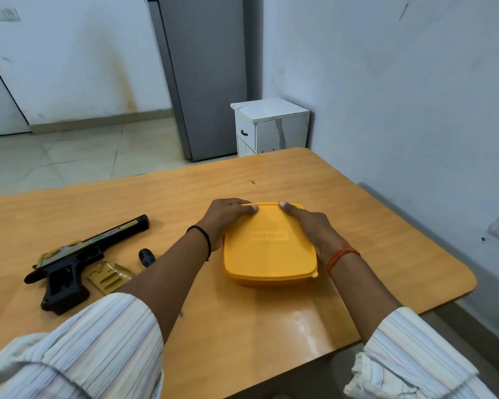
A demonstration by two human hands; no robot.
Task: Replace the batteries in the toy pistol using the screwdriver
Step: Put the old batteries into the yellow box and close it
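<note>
Box (268, 254) held by left hand (225, 218), right hand (311, 226), toy pistol (78, 254) nearby

I see the black-and-gold toy pistol (78, 254) lying on its side, muzzle angled away rightward, its gold grip cover (110, 276) detached beside the grip, and probably the screwdriver's black handle (146, 256) just beyond.

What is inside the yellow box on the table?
Nothing inside shows: the lid covers the yellow box. The left hand and right hand grip its far corners.
</note>
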